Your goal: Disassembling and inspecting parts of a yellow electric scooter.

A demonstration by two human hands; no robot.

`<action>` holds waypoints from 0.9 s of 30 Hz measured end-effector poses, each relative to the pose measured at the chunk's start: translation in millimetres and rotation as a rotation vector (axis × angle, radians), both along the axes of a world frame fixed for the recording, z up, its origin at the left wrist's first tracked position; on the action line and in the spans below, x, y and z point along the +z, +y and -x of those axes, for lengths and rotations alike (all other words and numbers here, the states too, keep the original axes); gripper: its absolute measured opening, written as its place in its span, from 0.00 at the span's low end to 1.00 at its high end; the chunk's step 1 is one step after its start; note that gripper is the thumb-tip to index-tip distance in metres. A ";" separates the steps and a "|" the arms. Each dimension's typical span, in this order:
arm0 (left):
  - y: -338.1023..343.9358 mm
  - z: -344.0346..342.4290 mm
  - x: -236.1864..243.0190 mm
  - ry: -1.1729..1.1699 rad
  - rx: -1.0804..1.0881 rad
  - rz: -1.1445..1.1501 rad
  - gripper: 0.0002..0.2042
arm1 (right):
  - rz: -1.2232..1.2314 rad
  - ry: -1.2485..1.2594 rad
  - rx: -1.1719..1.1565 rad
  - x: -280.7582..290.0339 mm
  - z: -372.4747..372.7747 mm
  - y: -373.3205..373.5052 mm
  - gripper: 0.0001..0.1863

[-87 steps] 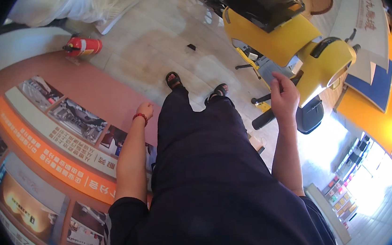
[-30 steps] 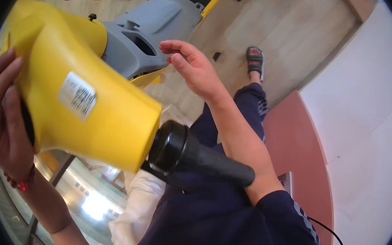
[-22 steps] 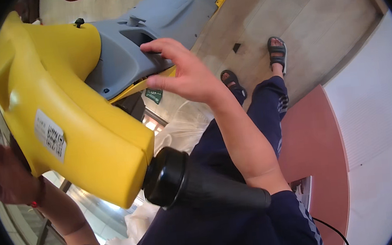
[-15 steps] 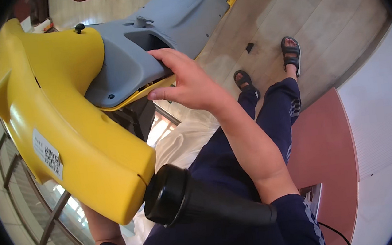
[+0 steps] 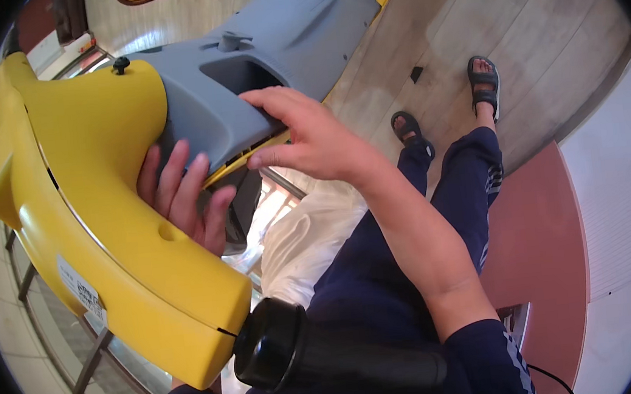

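Note:
A large yellow plastic shell (image 5: 129, 238) with a black handle grip (image 5: 346, 353) curves across the left side, joined to a grey body panel (image 5: 206, 124). My right hand (image 5: 310, 137) is hooked round the near edge of this panel, fingers on top beside its recess (image 5: 243, 75) and thumb below. Between the shell and the panel, my left hand (image 5: 182, 194) comes up with its fingers spread apart and nothing visible in them. The yellow shell hides its wrist and most of that forearm. A thin yellow trim strip (image 5: 240, 159) runs under the panel's edge.
White translucent sheeting (image 5: 312, 235) lies beside my legs. A red-brown surface (image 5: 536, 236) and a white ribbed panel (image 5: 621, 175) stand at the right. A small black piece (image 5: 416, 74) lies on the plank floor (image 5: 509, 3) near my sandals. A woven seat shows at the top.
My left hand has come up from behind the yellow shell into the gap by the grey panel. My right hand keeps its place on the panel edge. The view has shifted slightly.

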State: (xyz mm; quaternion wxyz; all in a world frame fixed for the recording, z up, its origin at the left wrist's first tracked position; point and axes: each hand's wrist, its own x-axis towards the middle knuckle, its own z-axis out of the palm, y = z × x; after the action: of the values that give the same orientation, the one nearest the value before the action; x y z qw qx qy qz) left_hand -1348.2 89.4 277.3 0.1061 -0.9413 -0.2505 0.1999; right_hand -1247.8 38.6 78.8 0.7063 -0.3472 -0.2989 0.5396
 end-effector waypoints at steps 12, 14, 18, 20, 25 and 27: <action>5.9 1.7 -13.8 -0.259 0.077 0.165 0.16 | 0.026 0.095 -0.041 5.4 3.6 2.1 0.28; 6.0 1.5 -14.4 -0.296 0.094 0.202 0.16 | 0.038 0.088 0.042 5.8 -1.5 0.3 0.29; 3.0 -4.2 -10.8 -0.278 0.088 0.188 0.16 | 0.032 0.068 0.025 8.1 -0.1 -3.0 0.31; 4.3 -8.3 -10.0 -0.259 0.054 0.169 0.15 | 0.004 -0.062 -0.131 5.2 7.1 -2.7 0.36; 8.5 -8.1 -9.9 -0.183 0.047 0.184 0.14 | 0.052 -0.137 -0.169 7.3 18.1 -8.3 0.42; 10.2 -6.1 -8.5 -0.179 0.025 0.190 0.14 | 0.069 -0.183 -0.210 14.1 26.8 -8.5 0.45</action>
State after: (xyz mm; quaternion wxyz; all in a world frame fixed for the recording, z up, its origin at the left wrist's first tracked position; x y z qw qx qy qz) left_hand -1342.1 99.6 268.8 -0.0089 -0.9579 -0.2508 0.1394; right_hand -1274.6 30.0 92.9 0.7163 -0.4484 -0.3055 0.4388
